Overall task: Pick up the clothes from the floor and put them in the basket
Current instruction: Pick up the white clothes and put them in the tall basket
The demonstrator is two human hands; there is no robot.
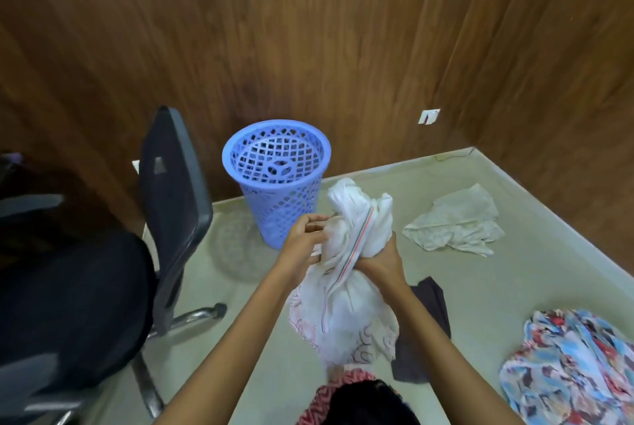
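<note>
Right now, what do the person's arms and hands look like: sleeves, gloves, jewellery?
Both forearms are bare to the frame edge, no sleeves in view. The left hand and right hand wear no gloves; no watch, bracelet or ring shows.

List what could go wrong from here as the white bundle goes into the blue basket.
1. The white bundle, gripped by the left hand and right hand, trails a loose end below. It may catch on the blue basket rim or drape outside.
2. The basket looks light, so a bulky drop could tip it.
3. The dark cloth lies right under the bundle and may be missed or stepped on.
</note>
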